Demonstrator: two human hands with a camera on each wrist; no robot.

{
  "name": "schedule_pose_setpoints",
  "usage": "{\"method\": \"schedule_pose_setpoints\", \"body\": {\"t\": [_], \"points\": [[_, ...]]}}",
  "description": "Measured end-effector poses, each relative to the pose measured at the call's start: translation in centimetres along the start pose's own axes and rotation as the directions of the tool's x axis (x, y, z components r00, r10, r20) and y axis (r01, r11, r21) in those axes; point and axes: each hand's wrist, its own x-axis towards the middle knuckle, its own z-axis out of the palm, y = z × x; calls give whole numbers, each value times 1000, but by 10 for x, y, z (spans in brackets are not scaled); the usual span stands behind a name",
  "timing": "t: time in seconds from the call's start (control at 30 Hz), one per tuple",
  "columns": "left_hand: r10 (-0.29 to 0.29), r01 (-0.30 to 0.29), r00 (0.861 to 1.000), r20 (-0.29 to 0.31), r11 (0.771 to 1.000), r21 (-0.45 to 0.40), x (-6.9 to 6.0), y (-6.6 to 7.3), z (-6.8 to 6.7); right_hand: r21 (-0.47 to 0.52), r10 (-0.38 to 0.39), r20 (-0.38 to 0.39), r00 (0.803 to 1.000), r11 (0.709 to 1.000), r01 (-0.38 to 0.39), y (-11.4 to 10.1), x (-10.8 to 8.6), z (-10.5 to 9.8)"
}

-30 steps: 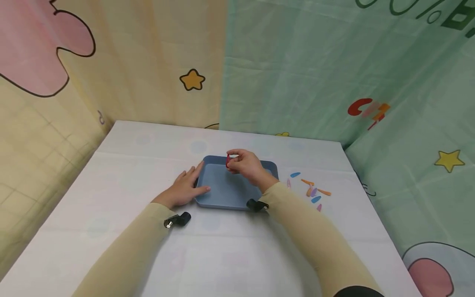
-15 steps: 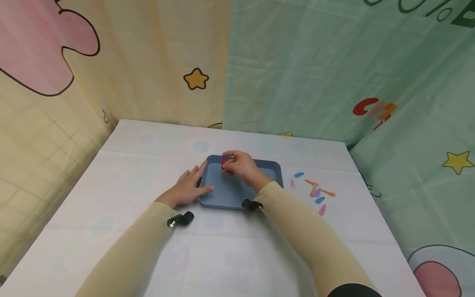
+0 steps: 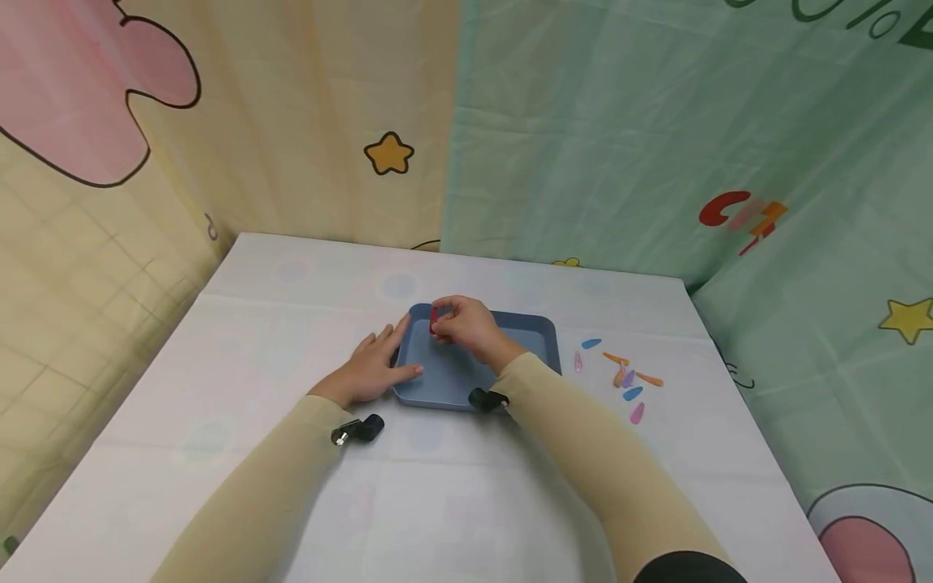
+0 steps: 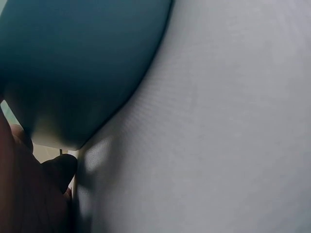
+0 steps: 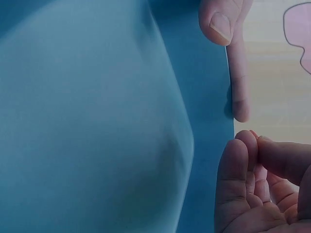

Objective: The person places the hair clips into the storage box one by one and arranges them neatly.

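Observation:
A red hair clip (image 3: 433, 318) is pinched between the thumb and fingers of my right hand (image 3: 466, 328), above the far left corner of a blue tray (image 3: 437, 393). In the right wrist view the clip is mostly hidden by the fingertips of the right hand (image 5: 262, 189). My left hand (image 3: 369, 368) lies against the tray's left side, fingers spread and thumb over the near left rim. The left wrist view catches only part of the left hand (image 4: 34, 189), in shadow, beside the tray wall (image 4: 87, 63).
Right of the tray, several small hair clips lie loosely scattered, among them a blue clip (image 3: 632, 393), an orange clip (image 3: 649, 379) and a pink clip (image 3: 637, 414). A white cloth (image 3: 437, 502) covers the table; patterned curtains (image 3: 568, 146) hang behind it.
My right hand has moved left across the tray, carrying the red hair clip toward the far left corner. The left hand stays at the tray's left side. The head view has shifted slightly.

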Motion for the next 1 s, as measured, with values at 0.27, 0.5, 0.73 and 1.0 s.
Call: {"method": "schedule_pose_setpoints", "body": {"t": [0.27, 0.5, 0.73, 1.0], "points": [[22, -22, 1000, -4, 1000, -7, -1, 2, -2, -27, 32, -3, 999, 999, -32, 1, 6, 4], [22, -22, 1000, -4, 1000, 0, -1, 2, -3, -39, 93, 19, 996, 995, -92, -2, 10, 6], [20, -20, 1000, -8, 1000, -8, -2, 2, -2, -157, 136, 38, 990, 979, -128, -3, 11, 10], [31, -31, 1000, 1, 1000, -3, -3, 1, -3, -265, 165, 41, 985, 953, -148, 2, 18, 16]]}}
